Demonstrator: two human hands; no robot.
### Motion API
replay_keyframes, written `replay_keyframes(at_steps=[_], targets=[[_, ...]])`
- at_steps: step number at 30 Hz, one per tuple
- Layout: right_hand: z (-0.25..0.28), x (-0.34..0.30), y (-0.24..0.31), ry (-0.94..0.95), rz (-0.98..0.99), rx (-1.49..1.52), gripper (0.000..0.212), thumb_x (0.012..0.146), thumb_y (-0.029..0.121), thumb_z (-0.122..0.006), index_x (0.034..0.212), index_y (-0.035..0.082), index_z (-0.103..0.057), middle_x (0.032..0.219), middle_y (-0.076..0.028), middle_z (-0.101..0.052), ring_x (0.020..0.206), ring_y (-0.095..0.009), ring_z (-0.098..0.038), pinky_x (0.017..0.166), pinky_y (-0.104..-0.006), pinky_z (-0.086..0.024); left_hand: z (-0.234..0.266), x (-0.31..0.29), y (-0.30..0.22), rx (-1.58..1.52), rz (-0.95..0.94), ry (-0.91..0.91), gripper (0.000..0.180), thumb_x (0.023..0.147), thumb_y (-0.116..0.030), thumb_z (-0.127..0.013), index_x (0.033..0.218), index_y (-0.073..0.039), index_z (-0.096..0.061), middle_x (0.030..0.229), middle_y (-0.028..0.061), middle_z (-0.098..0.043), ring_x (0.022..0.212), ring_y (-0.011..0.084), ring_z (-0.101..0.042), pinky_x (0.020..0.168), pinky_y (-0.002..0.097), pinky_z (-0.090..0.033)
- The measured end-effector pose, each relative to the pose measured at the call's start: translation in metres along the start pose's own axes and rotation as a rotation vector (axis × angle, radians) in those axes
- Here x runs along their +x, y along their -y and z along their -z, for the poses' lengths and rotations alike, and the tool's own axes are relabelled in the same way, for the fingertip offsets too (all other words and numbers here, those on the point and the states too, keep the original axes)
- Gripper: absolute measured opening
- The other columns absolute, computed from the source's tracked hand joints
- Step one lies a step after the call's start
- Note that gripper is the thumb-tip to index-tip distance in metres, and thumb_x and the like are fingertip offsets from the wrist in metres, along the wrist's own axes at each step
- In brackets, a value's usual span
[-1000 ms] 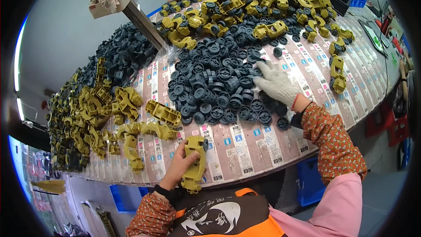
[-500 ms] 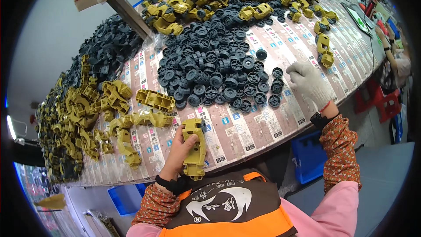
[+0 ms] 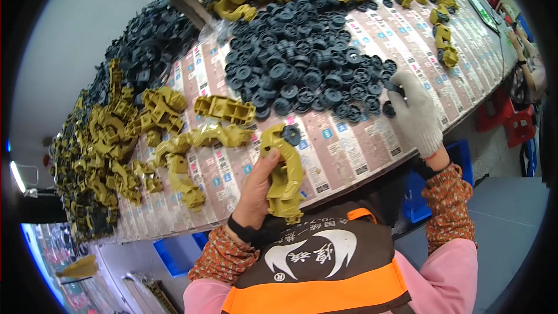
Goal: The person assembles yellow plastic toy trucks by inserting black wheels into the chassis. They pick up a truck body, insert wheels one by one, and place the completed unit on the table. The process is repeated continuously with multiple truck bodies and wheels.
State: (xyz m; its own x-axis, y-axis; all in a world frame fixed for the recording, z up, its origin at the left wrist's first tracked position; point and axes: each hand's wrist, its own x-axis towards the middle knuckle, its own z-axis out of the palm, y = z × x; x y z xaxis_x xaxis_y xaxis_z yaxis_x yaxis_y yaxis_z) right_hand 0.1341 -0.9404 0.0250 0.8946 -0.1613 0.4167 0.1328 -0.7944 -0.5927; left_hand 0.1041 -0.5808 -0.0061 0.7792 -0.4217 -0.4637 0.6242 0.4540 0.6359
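My gloved right hand (image 3: 417, 113) has lifted from the heap of black wheels (image 3: 308, 61), pinching one, while my bare left hand (image 3: 258, 189) keeps gripping the olive toy chassis (image 3: 283, 171) near my chest, one wheel already fitted on top.

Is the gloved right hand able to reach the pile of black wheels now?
Probably yes: the right hand already rests at the edge of the black wheels, with nothing between them.
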Motion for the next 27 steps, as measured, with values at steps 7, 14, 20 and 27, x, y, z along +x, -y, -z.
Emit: replay_keyframes(at_steps=[7,14,20,27], targets=[[-0.035,-0.055,0.105,0.301,-0.231,0.644,0.028,0.095,0.002,-0.069,0.123,0.003,-0.065,0.105,-0.017,-0.073,0.092,-0.028,-0.075,0.082,-0.0375,-0.058,-0.024,-0.009,0.001,-0.007,0.004,-0.02,0.059,0.105,-0.057,-0.063,0.132,-0.005,-0.063,0.11,0.0088,-0.073,0.094,0.0189,-0.074,0.079,0.0333,-0.064],[-0.052,-0.079,0.124,0.286,-0.283,0.714,0.032,0.095,0.002,-0.071,0.126,0.002,-0.066,0.1,-0.015,-0.071,0.087,-0.025,-0.073,0.079,-0.0348,-0.057,-0.019,-0.012,0.009,-0.015,-0.166,-0.043,0.054,0.108,-0.055,-0.059,0.134,-0.008,-0.06,0.112,0.0057,-0.071,0.093,0.0157,-0.073,0.078,0.0311,-0.063],[-0.043,-0.098,0.143,0.403,-0.11,0.552,0.028,0.095,0.0,-0.068,0.123,0.002,-0.065,0.101,-0.017,-0.072,0.091,-0.027,-0.075,0.08,-0.0372,-0.058,-0.03,-0.008,0.002,0.039,-0.439,-0.119,0.043,0.11,-0.044,-0.061,0.138,-0.012,-0.052,0.116,0.0033,-0.066,0.101,0.0138,-0.07,0.085,0.0317,-0.061],[-0.048,-0.108,0.146,0.381,-0.118,0.531,0.035,0.094,0.002,-0.069,0.129,0.0,-0.063,0.107,-0.023,-0.073,0.099,-0.042,-0.073,0.084,-0.0446,-0.058,-0.035,-0.003,0.009,0.099,-0.533,-0.18,0.045,0.108,-0.04,-0.066,0.14,-0.012,-0.05,0.118,0.0036,-0.065,0.102,0.015,-0.069,0.086,0.0327,-0.062]])
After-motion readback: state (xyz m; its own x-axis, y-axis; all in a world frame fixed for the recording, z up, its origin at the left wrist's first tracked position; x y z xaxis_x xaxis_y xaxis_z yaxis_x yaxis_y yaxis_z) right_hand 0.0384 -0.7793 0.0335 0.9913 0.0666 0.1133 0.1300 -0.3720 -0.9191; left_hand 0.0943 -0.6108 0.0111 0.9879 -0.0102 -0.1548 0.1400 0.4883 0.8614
